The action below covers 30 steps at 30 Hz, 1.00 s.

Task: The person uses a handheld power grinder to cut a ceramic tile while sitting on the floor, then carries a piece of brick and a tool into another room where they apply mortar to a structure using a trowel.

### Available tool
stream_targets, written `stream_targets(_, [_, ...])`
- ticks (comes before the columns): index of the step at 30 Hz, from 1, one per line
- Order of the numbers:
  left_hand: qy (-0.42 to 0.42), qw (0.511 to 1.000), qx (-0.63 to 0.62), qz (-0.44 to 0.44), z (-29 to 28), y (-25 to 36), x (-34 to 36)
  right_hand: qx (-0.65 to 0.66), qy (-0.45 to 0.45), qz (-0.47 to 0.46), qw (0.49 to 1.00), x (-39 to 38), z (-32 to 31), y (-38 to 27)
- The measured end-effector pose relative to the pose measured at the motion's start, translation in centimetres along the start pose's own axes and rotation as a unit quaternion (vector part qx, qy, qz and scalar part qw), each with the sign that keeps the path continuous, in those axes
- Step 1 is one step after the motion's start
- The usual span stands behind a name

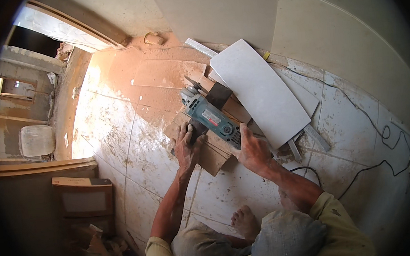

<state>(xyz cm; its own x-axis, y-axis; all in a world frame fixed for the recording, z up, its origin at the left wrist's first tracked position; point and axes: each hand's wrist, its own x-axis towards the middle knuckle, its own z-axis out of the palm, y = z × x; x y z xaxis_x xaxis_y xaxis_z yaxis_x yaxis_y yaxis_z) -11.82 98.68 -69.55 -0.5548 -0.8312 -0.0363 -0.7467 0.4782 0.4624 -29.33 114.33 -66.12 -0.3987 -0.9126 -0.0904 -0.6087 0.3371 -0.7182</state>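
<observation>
A teal angle grinder [210,117] lies across the middle of the view, its head and thin disc [192,82] pointing up and left. My left hand [186,146] is closed round a black part at the grinder's left side, which looks like its side handle. At the tool's rear end, my right hand [253,152] grips the body. Brown boards or boxes [211,158], hard to tell which, lie beneath the grinder. Just right of it, a pale rectangular tile [259,93] rests at a slant on other pieces.
Metal bars [316,138] stick out under the tile. A dark cord [350,96] loops over the dusty floor on the right. Large panels [216,13] stand against the wall. Reddish dust and a cup-like container [154,39] lie at the back; a cardboard box [82,196] sits at left.
</observation>
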Motion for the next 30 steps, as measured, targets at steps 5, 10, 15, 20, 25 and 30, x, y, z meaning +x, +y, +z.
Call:
stream_targets(5, [0.002,1.0,0.0,-0.008,0.1,-0.05,-0.07,-0.007,-0.022,0.011,1.0,0.01,0.03,0.14])
stream_targets(10, [0.002,1.0,-0.008,-0.004,0.11,-0.2,-0.09,-0.007,-0.019,0.009,1.0,0.0,0.07,0.06])
stream_targets(15, [0.002,1.0,-0.014,-0.001,0.08,-0.07,-0.1,-0.003,-0.025,0.025,0.999,0.1,-0.21,-0.1])
stream_targets(20, [-0.001,1.0,-0.016,-0.008,0.15,-0.11,-0.1,-0.003,-0.044,0.046,0.998,0.17,-0.31,-0.34])
stream_targets(25, [-0.003,1.0,-0.01,-0.006,0.01,0.1,-0.02,0.001,-0.044,0.04,0.998,0.22,-0.16,0.02])
stream_targets(30, [-0.003,1.0,-0.016,-0.005,-0.04,0.05,-0.05,-0.02,-0.037,0.025,0.999,0.12,0.15,0.2])
